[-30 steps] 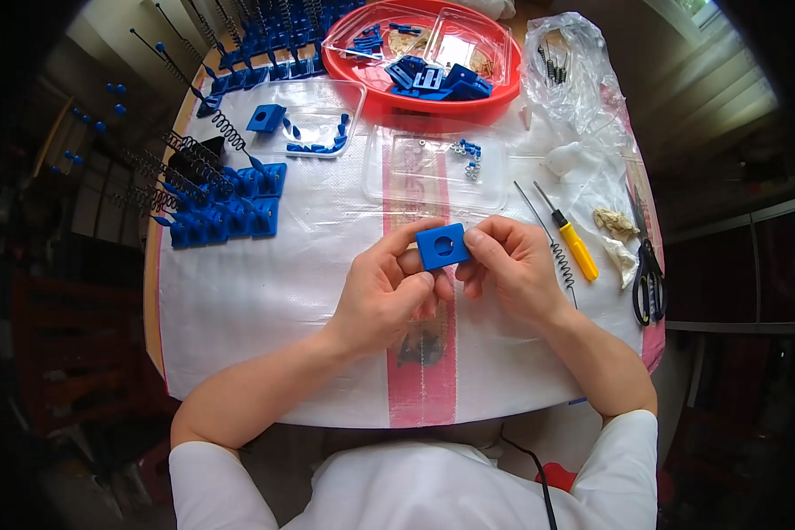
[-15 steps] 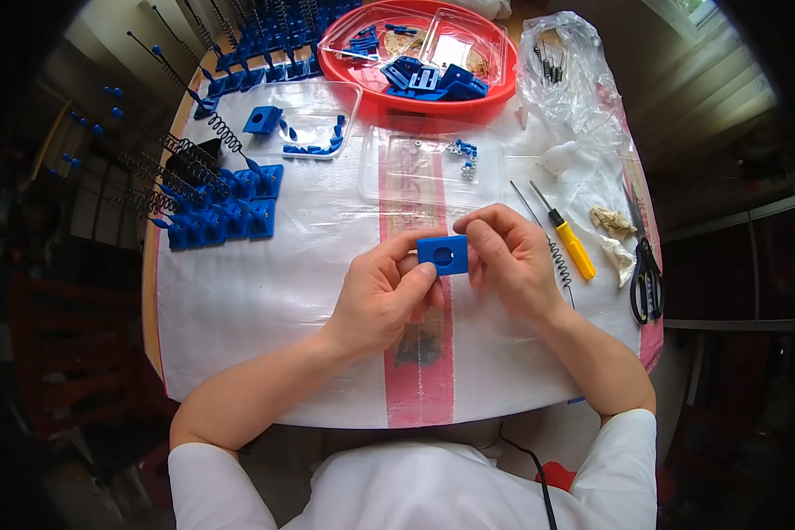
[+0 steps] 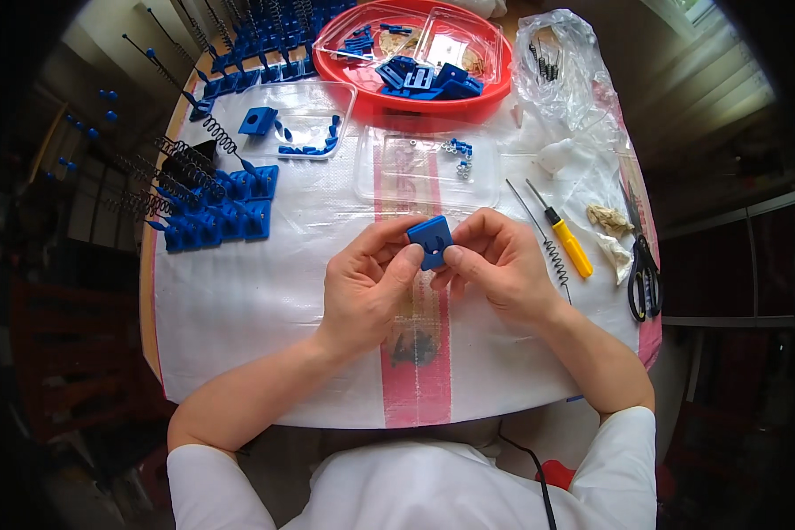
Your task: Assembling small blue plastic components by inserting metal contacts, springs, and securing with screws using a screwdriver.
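A small blue plastic block [image 3: 431,234] with a round hole in its face is held up over the middle of the table, tilted. My left hand [image 3: 369,281] pinches its left side, thumb on the front. On the other side my right hand [image 3: 496,263] closes on its lower right edge with thumb and fingers. Fingers behind the block are partly hidden. Nearest to my right hand lies a coiled black spring wire [image 3: 552,256], beside a screwdriver with a yellow handle [image 3: 574,250].
Blue bases with springs [image 3: 212,216] stand at the left, more at the far left. A clear tray [image 3: 318,150] and a clear lid [image 3: 389,190] hold small parts. Behind is a red basin [image 3: 327,75] with blue pieces. Right: a plastic bag [image 3: 583,106] and black-handled scissors [image 3: 645,291].
My right hand has come down and in to grip the block, which it stood apart from before. The block has turned from lying level to a tilt.
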`<move>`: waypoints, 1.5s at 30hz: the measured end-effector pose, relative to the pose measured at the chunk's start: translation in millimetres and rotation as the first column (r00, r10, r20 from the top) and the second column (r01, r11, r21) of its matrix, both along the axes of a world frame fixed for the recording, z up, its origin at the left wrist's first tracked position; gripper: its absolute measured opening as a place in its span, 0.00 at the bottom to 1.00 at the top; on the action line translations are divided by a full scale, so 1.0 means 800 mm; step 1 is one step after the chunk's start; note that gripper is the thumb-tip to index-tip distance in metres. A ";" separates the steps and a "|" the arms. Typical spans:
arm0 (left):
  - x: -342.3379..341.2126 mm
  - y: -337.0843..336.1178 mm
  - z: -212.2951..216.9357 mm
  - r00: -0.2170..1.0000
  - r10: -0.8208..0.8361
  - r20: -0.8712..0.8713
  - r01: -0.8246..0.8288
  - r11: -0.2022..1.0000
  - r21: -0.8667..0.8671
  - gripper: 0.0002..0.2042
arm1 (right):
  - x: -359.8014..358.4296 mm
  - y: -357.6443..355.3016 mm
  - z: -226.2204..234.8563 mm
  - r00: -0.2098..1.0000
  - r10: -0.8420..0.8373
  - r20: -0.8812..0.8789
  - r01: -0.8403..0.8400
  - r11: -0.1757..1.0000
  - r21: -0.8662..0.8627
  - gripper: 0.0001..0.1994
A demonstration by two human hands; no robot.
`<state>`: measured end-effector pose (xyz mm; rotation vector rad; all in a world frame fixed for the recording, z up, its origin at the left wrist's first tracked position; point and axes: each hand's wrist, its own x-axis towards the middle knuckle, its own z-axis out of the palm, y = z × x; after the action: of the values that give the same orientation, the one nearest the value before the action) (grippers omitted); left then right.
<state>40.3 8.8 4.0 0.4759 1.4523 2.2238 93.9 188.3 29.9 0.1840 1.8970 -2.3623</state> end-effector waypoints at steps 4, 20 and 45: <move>0.001 0.000 0.004 0.999 -0.014 0.038 0.016 0.999 -0.044 0.14 | 0.002 0.005 0.004 0.997 0.039 0.064 -0.039 0.999 -0.005 0.07; -0.001 -0.004 0.000 0.996 -0.063 0.069 0.072 0.989 -0.132 0.10 | 0.004 -0.001 -0.002 0.988 0.009 -0.157 0.009 0.994 0.110 0.06; -0.002 -0.004 -0.002 0.993 -0.093 -0.070 0.091 0.996 -0.023 0.07 | 0.005 0.000 -0.014 0.964 0.025 -0.266 0.040 0.971 0.234 0.04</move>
<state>38.5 5.8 2.5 0.6085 1.4564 2.1381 97.6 187.9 19.0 -0.1183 2.3045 -2.2544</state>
